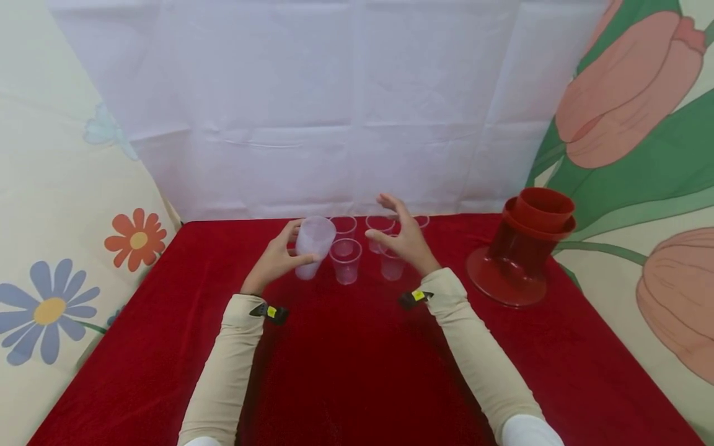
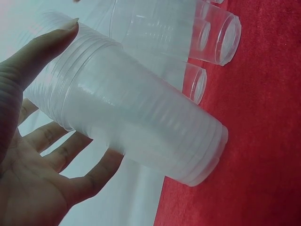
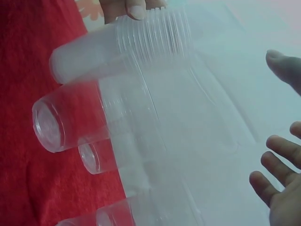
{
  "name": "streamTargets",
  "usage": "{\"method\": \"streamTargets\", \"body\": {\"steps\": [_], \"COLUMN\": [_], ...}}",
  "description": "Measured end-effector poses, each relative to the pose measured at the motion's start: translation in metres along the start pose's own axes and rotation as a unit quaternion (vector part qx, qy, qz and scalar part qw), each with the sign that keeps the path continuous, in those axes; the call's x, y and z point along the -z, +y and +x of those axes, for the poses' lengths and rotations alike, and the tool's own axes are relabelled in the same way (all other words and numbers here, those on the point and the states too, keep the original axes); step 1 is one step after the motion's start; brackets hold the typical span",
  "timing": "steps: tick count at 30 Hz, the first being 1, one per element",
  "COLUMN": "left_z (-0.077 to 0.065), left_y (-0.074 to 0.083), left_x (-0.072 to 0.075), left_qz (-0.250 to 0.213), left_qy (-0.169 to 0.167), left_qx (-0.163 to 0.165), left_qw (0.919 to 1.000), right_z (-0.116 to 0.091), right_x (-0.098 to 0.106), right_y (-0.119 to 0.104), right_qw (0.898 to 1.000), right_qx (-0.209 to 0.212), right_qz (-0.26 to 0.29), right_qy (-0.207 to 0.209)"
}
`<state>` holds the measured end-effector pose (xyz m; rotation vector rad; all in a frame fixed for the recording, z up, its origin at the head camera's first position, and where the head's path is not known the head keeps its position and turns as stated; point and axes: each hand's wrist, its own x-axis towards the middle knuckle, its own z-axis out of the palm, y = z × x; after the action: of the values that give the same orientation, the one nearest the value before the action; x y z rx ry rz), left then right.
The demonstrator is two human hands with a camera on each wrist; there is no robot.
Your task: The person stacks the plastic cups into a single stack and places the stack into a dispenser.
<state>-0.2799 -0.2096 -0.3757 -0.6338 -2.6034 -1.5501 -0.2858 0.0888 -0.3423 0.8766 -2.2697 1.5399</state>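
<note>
A tall stack of nested clear plastic cups (image 1: 313, 248) leans slightly in my left hand (image 1: 279, 255), which grips it between thumb and fingers. In the left wrist view, the thumb (image 2: 44, 49) lies over the rims of the stack (image 2: 141, 113) and the fingers curl beneath. My right hand (image 1: 411, 243) hovers over the single cups on the right, its fingers spread and holding nothing. A single clear cup (image 1: 346, 266) stands upright just right of the stack. Another cup (image 1: 392, 268) is partly hidden below my right hand, and further cups (image 1: 343, 227) stand behind.
A red cloth (image 1: 334, 365) covers the table. At its right side stands a dark red round-based holder (image 1: 510, 266) with a red cylinder (image 1: 545, 207) in its top. A creased white sheet (image 1: 357, 111) hangs behind the cups, with flower-printed fabric (image 1: 56, 186) at the sides.
</note>
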Motion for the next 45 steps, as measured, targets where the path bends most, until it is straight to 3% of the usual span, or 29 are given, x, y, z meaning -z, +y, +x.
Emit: {"method": "streamTargets", "body": {"steps": [5, 8, 16, 20, 23, 28, 45], "left_z": [0.007, 0.008, 0.009, 0.003, 0.002, 0.009, 0.008], "left_y": [-0.025, -0.029, -0.029, -0.009, -0.005, -0.028, -0.030], "left_x": [-0.002, -0.003, -0.002, -0.001, -0.001, -0.002, -0.001], "left_qz": [0.000, 0.001, 0.002, 0.002, 0.006, 0.008, 0.010], "left_qy": [0.006, 0.009, 0.009, 0.003, 0.001, 0.008, 0.011], "left_qx": [-0.004, -0.007, -0.013, -0.010, -0.006, -0.001, -0.005], "left_qw": [1.0000, 0.9999, 0.9999, 0.9999, 1.0000, 0.9999, 0.9999], "right_z": [-0.001, -0.002, -0.004, -0.005, -0.006, -0.007, -0.006], "right_x": [0.003, 0.004, 0.008, 0.010, 0.012, 0.015, 0.026], "right_y": [0.002, 0.005, 0.009, 0.008, 0.007, 0.012, 0.025], "right_qw": [1.000, 1.000, 1.000, 1.000, 1.000, 1.000, 0.999], "right_qx": [0.000, 0.000, 0.000, -0.009, -0.010, -0.007, -0.020], "right_qz": [-0.002, -0.002, 0.000, -0.001, -0.003, -0.007, -0.004], "right_qy": [0.005, 0.007, 0.010, 0.009, 0.011, 0.015, 0.037]}}
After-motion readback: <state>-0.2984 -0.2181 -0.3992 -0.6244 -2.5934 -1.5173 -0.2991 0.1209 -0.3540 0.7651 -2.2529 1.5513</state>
